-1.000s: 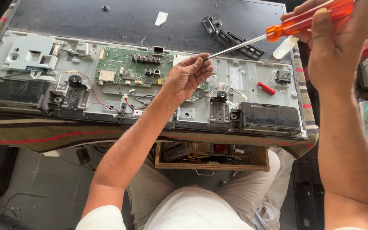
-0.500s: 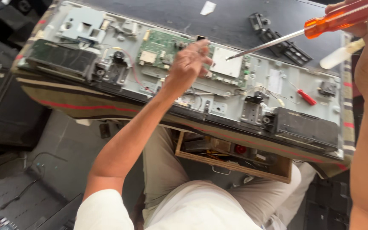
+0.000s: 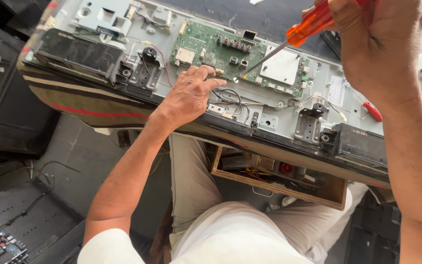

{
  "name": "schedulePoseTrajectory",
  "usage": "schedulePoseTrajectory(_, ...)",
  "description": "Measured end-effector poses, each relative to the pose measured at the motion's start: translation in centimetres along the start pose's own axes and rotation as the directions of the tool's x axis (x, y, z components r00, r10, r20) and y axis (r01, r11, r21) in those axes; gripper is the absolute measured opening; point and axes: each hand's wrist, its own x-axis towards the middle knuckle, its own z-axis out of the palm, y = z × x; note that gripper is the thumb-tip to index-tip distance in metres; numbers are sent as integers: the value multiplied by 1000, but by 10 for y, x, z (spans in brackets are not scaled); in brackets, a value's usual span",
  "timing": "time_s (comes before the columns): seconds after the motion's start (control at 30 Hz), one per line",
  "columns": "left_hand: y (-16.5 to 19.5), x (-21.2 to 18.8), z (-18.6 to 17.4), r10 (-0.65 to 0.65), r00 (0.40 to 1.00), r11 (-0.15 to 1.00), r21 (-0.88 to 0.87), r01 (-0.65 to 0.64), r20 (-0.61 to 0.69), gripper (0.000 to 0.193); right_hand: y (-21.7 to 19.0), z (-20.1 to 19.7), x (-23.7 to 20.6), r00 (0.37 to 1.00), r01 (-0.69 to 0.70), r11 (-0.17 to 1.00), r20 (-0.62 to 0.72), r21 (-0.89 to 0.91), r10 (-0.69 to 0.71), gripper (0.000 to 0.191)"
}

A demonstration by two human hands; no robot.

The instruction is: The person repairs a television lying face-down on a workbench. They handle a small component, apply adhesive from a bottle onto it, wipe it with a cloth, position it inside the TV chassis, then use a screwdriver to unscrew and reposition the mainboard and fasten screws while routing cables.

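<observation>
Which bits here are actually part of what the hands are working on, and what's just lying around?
In hand:
right hand gripping orange-handled screwdriver
left hand resting at green circuit board
open panel chassis

Lying about:
small red tool on the chassis
wooden drawer of parts below
loose board on the floor

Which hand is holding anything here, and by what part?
The right hand grips the screwdriver by its orange handle, tip down at the green circuit board. The left hand holds nothing; it rests beside the board's near edge.
</observation>
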Motion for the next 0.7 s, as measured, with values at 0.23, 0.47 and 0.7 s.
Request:
schedulePoseTrajectory(0.23,0,-1,6,-21,999,999,42,19,31,37,8,5,3,999,36,994,40,-102,-32,12)
schedulePoseTrajectory(0.47,3,-11,0,67,997,996,-63,-68,-26,32,7,20,2,996,-71,986,65,150,62,5)
schedulePoseTrajectory(0.7,9,-22,-6,130,990,991,-29,-131,-49,36,13,31,0,994,6,993,112,118,-19,5)
